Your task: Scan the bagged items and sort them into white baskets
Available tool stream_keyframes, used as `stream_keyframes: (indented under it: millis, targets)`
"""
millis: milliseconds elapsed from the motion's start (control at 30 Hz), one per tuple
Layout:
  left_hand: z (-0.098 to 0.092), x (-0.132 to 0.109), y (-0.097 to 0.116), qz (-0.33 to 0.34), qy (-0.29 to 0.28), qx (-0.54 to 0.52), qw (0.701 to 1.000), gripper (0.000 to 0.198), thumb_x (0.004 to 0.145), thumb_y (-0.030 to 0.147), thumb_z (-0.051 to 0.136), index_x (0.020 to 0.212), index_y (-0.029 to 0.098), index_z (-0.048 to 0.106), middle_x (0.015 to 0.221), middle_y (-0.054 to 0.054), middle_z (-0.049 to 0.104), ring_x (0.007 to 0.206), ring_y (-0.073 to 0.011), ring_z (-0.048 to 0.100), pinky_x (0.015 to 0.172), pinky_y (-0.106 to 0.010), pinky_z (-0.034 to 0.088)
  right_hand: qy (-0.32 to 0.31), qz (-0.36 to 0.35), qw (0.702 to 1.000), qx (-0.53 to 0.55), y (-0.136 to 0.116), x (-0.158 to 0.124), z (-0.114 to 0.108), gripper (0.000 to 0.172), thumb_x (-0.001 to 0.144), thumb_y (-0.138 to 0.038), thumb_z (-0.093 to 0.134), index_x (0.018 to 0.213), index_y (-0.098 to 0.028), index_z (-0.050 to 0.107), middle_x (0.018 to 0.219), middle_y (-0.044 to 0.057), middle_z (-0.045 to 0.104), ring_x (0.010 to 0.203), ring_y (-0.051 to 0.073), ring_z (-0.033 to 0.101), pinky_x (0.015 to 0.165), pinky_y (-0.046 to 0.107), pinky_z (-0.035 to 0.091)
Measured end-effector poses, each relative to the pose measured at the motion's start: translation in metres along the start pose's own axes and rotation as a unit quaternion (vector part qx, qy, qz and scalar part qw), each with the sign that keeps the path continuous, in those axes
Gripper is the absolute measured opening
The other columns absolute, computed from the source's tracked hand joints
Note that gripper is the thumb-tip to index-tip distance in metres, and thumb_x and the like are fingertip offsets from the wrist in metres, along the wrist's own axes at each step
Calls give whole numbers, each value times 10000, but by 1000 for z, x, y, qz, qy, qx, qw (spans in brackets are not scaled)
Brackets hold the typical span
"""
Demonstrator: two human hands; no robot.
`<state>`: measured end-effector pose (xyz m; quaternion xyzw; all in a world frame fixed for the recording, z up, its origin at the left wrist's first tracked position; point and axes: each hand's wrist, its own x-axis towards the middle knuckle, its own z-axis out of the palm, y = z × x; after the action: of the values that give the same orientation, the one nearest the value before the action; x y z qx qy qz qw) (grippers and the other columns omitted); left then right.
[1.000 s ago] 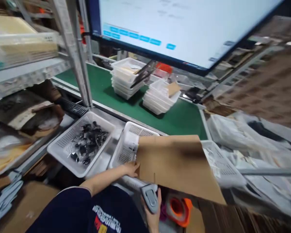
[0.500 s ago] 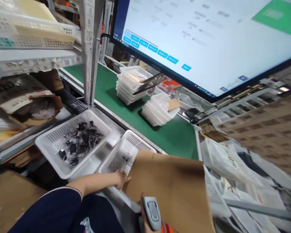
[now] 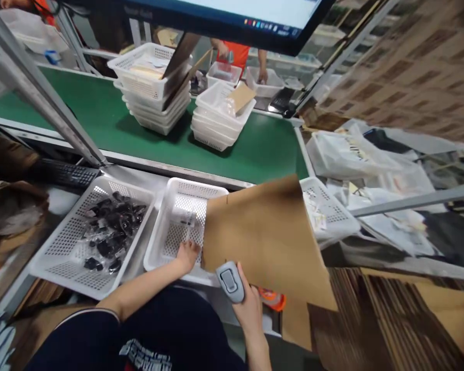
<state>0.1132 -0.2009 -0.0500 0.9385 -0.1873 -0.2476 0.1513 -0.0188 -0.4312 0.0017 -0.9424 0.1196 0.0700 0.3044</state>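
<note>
My right hand (image 3: 249,306) is closed around a grey barcode scanner (image 3: 232,282), held up just in front of a large brown cardboard piece (image 3: 259,226). Inside the middle white basket (image 3: 158,242), my left hand (image 3: 188,255) reaches down with its fingers bent together. Whatever lies under those fingertips is too small to make out. A small clear plastic bag (image 3: 186,219) with dark print lies in the basket just beyond them. The cardboard covers the basket's right part. To the left, another white basket (image 3: 58,247) contains several black items in clear bags (image 3: 114,226).
Stacked white baskets (image 3: 150,93) and a second stack (image 3: 216,121) stand on the green conveyor belt (image 3: 263,149). Above hangs a monitor (image 3: 216,23). A keyboard (image 3: 67,172) lies at left. Flat cardboard sheets (image 3: 394,319) are at lower right. A co-worker in orange (image 3: 235,54) is beyond the belt.
The view has swung right and down. My right hand with the scanner has come up into sight before the cardboard. My left hand now reaches further into the middle basket.
</note>
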Motion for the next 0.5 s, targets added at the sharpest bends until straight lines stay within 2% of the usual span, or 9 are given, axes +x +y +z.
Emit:
stream_keyframes:
  millis: [67,167,233,367,433,500]
  targets:
    - [-4,3,1,16,-10,-3,1000,389,965,90,505,1328,98,645,1412,-222,575,1327,-392,536,1076,-539,477,0,-6,1000,-14,-6,-5,4,772,856,-293,564,1621,-237,483,1187,164,728,1145,353,703,943,436,579]
    - [-3,16,7,33,-39,-34,998,523,948,193,577,1457,96,506,1405,-193,582,1267,-323,593,1025,-408,522,-18,-26,999,-38,-11,-8,3,785,874,-290,571,1647,-248,437,1264,158,717,1205,349,693,949,418,594]
    - [0,24,9,33,-61,-54,996,583,950,211,566,1504,85,435,1382,-188,593,1186,-286,643,969,-359,544,-38,-41,998,-41,-11,-7,-2,785,875,-281,557,1649,-228,433,1334,171,689,1258,363,669,961,438,599]
    - [6,30,4,37,-72,-80,993,688,979,253,545,1610,109,314,1521,-198,480,1307,-288,594,1065,-355,509,-34,-51,998,25,-8,-5,-9,739,817,-258,557,1554,-205,569,1408,178,645,1331,362,622,1106,510,531]
    - [8,30,1,35,-80,-90,992,722,984,286,544,1638,112,292,1560,-205,427,1326,-307,583,1079,-375,508,-28,-43,993,103,-9,-5,-6,690,759,-262,615,1444,-202,670,1434,166,632,1349,357,607,1187,527,461]
    - [11,30,-1,35,-96,-99,990,797,953,284,594,1661,119,269,1575,-208,403,1311,-317,590,1078,-386,511,-27,-32,987,158,-11,-6,3,620,725,-300,684,1332,-183,734,1399,165,657,1309,363,629,1207,540,438]
